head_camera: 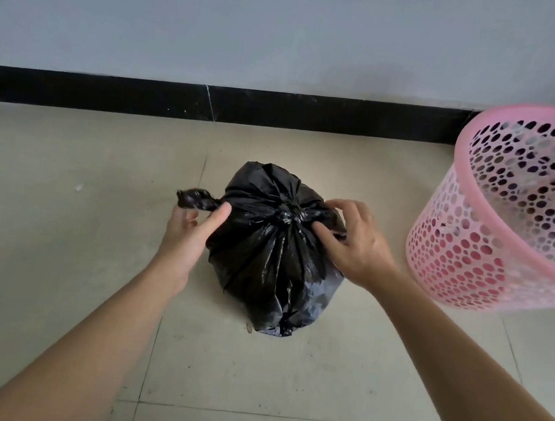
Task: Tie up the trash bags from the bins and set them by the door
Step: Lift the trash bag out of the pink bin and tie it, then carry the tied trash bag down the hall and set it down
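Left hand point(186, 235): grip pinching tail of trash bag point(270, 264) | right hand point(355, 246): pinching opposite tail | pink bin point(483, 254) near

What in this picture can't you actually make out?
Head view:
- What the bag holds: opaque black plastic hides it.
- The bag's right tail: covered by the right hand.
- Whether the left hand grips its tail: thumb hides that.
- Part of the bin: cut off by the right edge.
- The door: outside the frame.
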Action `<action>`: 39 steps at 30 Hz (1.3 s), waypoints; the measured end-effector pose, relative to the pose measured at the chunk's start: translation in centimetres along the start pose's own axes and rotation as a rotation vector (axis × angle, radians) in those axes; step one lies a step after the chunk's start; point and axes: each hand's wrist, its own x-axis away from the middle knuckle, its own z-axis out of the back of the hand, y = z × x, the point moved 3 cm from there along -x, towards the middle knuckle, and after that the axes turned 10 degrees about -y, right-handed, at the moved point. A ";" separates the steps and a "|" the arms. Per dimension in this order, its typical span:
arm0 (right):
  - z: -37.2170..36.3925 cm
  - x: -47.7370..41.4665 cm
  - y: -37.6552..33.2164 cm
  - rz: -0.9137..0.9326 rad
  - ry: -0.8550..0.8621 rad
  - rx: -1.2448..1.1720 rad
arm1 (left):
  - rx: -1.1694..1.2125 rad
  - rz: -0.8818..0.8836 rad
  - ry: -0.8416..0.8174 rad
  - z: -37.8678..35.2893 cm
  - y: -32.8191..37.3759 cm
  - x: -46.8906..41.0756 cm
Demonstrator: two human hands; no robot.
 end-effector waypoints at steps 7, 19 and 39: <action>-6.0 1.6 0.6 -0.258 0.041 -0.622 | 0.135 0.026 0.135 -6.4 -3.2 2.5; -10.4 8.5 -0.4 -0.423 0.130 -0.612 | -0.081 0.118 0.179 -5.5 -7.7 7.8; 36.6 19.6 -48.3 -0.107 -0.033 -0.577 | -0.229 0.021 0.500 14.0 52.5 36.9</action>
